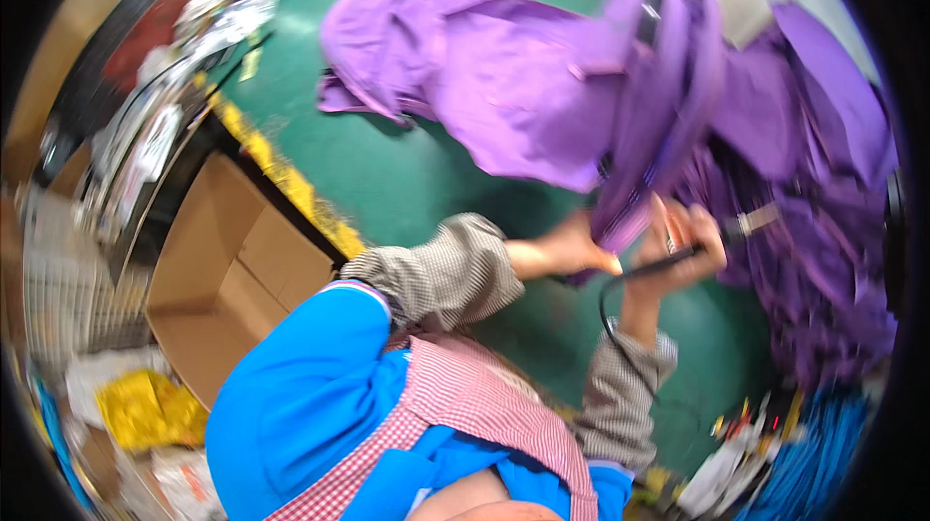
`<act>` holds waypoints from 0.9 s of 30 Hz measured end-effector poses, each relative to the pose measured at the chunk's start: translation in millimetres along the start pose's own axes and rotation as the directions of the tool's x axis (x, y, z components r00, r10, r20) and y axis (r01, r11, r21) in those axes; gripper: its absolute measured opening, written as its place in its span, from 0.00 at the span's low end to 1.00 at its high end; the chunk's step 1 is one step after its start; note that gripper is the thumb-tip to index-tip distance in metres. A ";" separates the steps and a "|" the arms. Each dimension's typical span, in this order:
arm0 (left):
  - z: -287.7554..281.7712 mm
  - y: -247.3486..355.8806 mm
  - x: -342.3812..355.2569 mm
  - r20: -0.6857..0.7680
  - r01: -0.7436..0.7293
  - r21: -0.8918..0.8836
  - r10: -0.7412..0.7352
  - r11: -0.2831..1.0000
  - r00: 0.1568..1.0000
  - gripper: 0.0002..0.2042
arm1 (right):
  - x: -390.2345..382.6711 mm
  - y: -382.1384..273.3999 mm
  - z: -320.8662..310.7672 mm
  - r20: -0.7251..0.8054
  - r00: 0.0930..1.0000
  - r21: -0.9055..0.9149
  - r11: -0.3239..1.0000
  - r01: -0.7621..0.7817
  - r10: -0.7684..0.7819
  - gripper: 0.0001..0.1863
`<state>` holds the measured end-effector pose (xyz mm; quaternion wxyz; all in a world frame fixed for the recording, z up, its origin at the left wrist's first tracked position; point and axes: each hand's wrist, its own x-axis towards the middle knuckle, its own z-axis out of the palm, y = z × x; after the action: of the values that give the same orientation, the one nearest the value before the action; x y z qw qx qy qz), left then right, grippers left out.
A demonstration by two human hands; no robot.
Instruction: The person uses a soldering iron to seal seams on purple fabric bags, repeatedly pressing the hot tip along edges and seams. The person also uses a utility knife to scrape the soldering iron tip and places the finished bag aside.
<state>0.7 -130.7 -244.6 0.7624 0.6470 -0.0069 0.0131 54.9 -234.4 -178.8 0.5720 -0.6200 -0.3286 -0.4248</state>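
Observation:
My left hand (576, 248) is closed on the lower end of a raised purple fabric strap or edge (639, 153), blurred by motion. Just right of it, my right hand (688, 260) grips a black tool with a metal fitting (751, 221); a black cord hangs down from it past my wrist. More purple garments or bags (513, 76) lie across the green table (339, 163), heaped thickly along its right side (814, 289).
An open cardboard box (208, 298) sits beyond the yellow-edged table's left side, near paper piles (145, 153) and a yellow plastic bag (150, 410). Pale tools (717, 473) and blue cords or strips (804, 453) are at the lower right. A pale ribbed surface stands behind the garments.

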 end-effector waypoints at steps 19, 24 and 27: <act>0.5 -8.2 27.0 -0.038 -0.089 -0.137 0.085 0.986 0.996 0.19 | -7.9 22.4 -26.3 -0.061 0.978 -0.131 0.969 -0.208 0.201 0.21; 8.4 5.3 23.7 0.071 -0.145 0.135 0.136 0.980 0.988 0.23 | -14.1 22.8 -28.0 -0.133 0.972 -0.234 0.946 -0.223 0.196 0.20; 12.9 3.0 25.8 0.033 -0.160 0.208 0.156 0.965 0.987 0.23 | -11.9 13.8 -40.3 -0.085 0.987 -0.347 0.924 -0.160 0.139 0.18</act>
<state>26.5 -142.6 -238.9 0.6862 0.7214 -0.0634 0.0692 56.1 -275.1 -196.1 0.4917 -0.7229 -0.1820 -0.4500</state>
